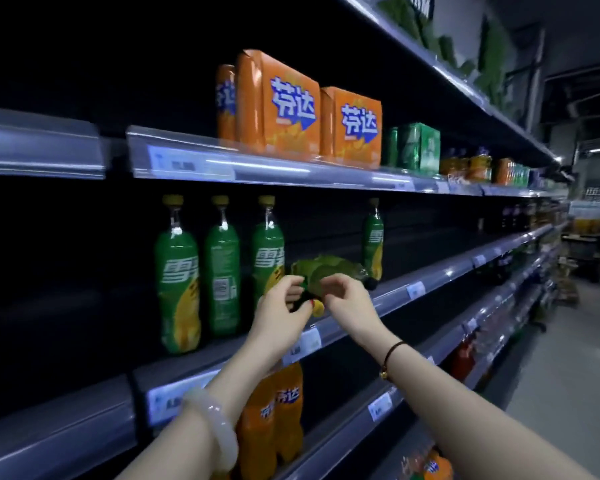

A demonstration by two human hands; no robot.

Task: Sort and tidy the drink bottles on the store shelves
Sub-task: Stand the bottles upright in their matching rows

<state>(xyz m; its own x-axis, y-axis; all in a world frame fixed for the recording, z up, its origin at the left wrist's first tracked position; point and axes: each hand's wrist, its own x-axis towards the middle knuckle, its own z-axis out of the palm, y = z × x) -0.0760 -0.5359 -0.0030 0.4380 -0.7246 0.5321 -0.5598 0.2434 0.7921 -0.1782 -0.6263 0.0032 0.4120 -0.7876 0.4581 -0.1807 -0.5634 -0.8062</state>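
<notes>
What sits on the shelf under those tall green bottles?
Two orange soda bottles stand on the shelf below the green bottles, partly hidden by the left forearm. Further left is too dark to tell.

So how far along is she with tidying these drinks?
Partway. Three green bottles already stand upright in a row. Both hands, left hand and right hand, are on a tipped green bottle lying on its side. A lone green bottle farther right stands apart.
</notes>
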